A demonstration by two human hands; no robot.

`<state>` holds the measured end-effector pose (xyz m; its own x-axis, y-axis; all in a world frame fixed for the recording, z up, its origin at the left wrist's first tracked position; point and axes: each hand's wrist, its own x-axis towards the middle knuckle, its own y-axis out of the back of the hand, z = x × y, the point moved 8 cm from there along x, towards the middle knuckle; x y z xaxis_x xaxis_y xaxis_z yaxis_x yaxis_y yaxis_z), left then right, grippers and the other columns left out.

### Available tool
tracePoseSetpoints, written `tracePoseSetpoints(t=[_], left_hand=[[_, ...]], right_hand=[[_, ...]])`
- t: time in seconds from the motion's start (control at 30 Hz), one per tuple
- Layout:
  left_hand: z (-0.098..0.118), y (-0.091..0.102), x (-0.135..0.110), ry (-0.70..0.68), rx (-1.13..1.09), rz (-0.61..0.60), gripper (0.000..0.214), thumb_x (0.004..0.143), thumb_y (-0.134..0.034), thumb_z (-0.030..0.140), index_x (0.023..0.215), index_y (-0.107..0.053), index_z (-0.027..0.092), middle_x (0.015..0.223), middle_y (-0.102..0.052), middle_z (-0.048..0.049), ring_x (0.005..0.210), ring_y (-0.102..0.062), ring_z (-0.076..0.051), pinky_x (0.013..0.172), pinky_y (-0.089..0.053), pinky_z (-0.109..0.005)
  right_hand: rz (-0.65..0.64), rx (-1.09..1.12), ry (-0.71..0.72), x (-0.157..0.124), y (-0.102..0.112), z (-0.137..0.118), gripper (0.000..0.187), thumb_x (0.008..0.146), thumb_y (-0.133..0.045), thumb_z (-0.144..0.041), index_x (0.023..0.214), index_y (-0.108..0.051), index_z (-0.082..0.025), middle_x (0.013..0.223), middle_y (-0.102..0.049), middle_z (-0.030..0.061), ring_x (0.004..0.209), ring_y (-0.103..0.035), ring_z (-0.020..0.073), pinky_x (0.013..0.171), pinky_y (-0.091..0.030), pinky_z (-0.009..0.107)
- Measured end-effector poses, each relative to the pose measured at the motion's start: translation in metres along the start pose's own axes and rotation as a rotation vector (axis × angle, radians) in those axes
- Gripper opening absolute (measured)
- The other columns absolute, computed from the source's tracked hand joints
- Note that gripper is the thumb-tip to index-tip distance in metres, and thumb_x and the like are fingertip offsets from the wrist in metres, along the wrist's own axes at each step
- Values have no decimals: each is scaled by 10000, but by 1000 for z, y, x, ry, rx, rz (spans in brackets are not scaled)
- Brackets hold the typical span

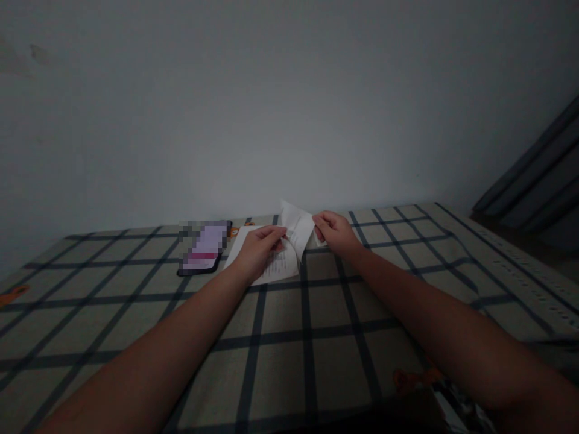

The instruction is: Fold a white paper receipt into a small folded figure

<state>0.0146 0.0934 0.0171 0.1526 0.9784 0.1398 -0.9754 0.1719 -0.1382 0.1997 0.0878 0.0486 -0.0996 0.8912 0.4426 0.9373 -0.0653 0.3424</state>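
A white sheet of paper [278,268] with printed lines lies on the checked cloth [284,325]. My left hand [262,248] rests on it, pinching it near its upper edge. My right hand [335,232] is closed on a raised flap of paper [296,224], which stands up and twists away from the flat part. A gap or curved edge runs between flap and sheet below my left fingertips; whether they are still joined I cannot tell. Under my right fingers a small pale patch shows, too hidden to name.
Left of the paper lies a phone [205,247] with a lit, blurred screen. A pale wall [289,108] rises behind the cloth. Dark folded fabric [538,163] hangs at the right. Orange shapes [14,295] show on the cloth.
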Motion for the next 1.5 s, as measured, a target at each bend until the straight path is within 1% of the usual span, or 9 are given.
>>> tracePoseSetpoints(t=[0.13,0.23,0.47,0.7,0.83,0.97,1.07,1.27,1.5], left_hand=[[3,5,0,-41,53,45,206,696,-761,346,685,-716,145,545,-553,8,515,-459,-80,518,-325,-218],[3,6,1,-44,63,48,197,693,-760,339,689,-721,146,565,-565,2,529,-469,-83,521,-331,-217],[0,5,1,-8,-25,51,199,676,-776,345,700,-714,157,570,-563,12,516,-467,-79,512,-334,-212],[6,8,0,-49,62,89,199,694,-762,329,646,-687,152,520,-533,18,496,-438,-73,508,-319,-211],[4,7,-1,-18,10,83,205,666,-776,320,623,-667,151,543,-533,19,507,-449,-72,492,-321,-204],[0,6,0,30,-38,71,220,651,-789,343,666,-676,156,559,-538,20,501,-456,-71,469,-316,-196],[1,7,0,18,-42,89,230,654,-791,354,688,-685,153,556,-537,21,494,-454,-69,468,-318,-194],[5,9,0,-22,-9,102,228,658,-787,338,624,-666,148,547,-523,21,500,-447,-66,475,-325,-192],[0,10,2,30,-55,110,236,650,-793,364,695,-686,159,583,-553,18,505,-472,-63,465,-325,-178]], right_hand=[[-5,6,1,0,-2,1,385,904,-474,-483,648,-493,-196,529,-481,-33,483,-438,100,497,-330,242],[-7,8,-10,0,-2,0,374,905,-474,-469,651,-491,-196,527,-477,-34,479,-431,99,491,-324,240],[-32,-23,21,-1,-2,-8,378,910,-470,-462,646,-488,-193,527,-475,-36,484,-427,95,498,-321,237],[-37,-48,33,-3,-3,-10,381,913,-473,-455,639,-489,-191,530,-480,-32,491,-438,97,506,-330,241],[-43,-37,21,-2,-4,-9,372,911,-475,-462,655,-493,-193,534,-481,-33,498,-437,99,509,-329,241],[-52,-39,17,-3,-4,-9,378,912,-474,-464,649,-490,-194,536,-480,-29,507,-439,103,521,-333,246],[-56,-39,17,-3,-4,-9,372,911,-475,-461,651,-488,-195,533,-477,-31,506,-438,103,524,-334,246],[-56,-51,31,-2,-4,-7,358,913,-476,-440,657,-501,-191,531,-482,-34,491,-439,99,503,-322,240],[-59,-51,39,-2,-4,-6,371,918,-467,-450,654,-495,-191,533,-482,-35,495,-444,99,509,-329,241]])
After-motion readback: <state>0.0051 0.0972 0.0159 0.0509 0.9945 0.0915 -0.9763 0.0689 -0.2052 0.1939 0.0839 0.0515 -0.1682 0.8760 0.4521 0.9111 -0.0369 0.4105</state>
